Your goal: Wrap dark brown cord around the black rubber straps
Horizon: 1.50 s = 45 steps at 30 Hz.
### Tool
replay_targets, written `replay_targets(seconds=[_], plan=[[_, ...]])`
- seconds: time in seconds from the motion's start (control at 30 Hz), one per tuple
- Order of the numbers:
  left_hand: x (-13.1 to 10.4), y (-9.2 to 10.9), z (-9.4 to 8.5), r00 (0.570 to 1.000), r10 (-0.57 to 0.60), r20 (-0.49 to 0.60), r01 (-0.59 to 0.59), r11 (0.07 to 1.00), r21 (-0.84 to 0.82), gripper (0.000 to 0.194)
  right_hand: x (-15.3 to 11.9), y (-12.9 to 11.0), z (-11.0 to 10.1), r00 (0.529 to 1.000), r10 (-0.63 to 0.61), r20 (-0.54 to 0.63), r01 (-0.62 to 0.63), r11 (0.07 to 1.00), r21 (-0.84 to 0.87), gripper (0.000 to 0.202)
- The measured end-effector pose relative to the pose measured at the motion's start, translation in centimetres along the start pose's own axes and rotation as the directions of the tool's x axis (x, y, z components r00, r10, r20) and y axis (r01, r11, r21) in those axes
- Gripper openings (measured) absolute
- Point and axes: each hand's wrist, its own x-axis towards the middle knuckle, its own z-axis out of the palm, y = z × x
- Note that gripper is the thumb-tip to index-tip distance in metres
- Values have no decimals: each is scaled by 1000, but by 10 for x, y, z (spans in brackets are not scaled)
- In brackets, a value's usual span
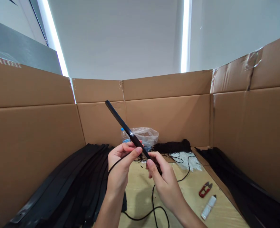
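A long, thin black strip point(121, 121) is held up at a slant in front of me, its far end pointing to the upper left. My left hand point(123, 160) pinches it near the middle, and a black cord point(117, 162) passes across that hand. Lower down, my right hand point(162, 179) has its thumb and fingers closed on the strip's near end. The cord also loops over the table point(140, 186) beneath my hands.
Black strips lie piled at the left point(75, 180) and at the right point(237, 186). Red snips point(205, 190) and a white tube point(208, 207) rest on the right. Behind are a cord bundle point(172, 146), a plastic bag point(146, 135), a bottle point(125, 135) and cardboard walls point(166, 117).
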Motion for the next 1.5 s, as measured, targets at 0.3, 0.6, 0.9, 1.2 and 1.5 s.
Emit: replay_targets(seconds=[0.3,0.6,0.9,1.2,1.5], plan=[[1,2,3,990,-128,62,133,987,-92,23,4,-6,-9,991,126,42,-132,924,359,48],[2,-3,2,971,-139,195,170,973,-154,30,1,-6,-8,881,238,409,-469,562,682,41],[-3,-3,0,996,5,84,-4,1000,-5,26,4,2,3,955,164,247,-264,850,456,48],[-1,2,3,996,-67,63,61,994,85,20,2,1,-4,989,90,118,-115,969,219,46],[0,1,2,974,-149,172,167,981,-97,31,0,-5,-10,870,105,483,-410,698,587,46]])
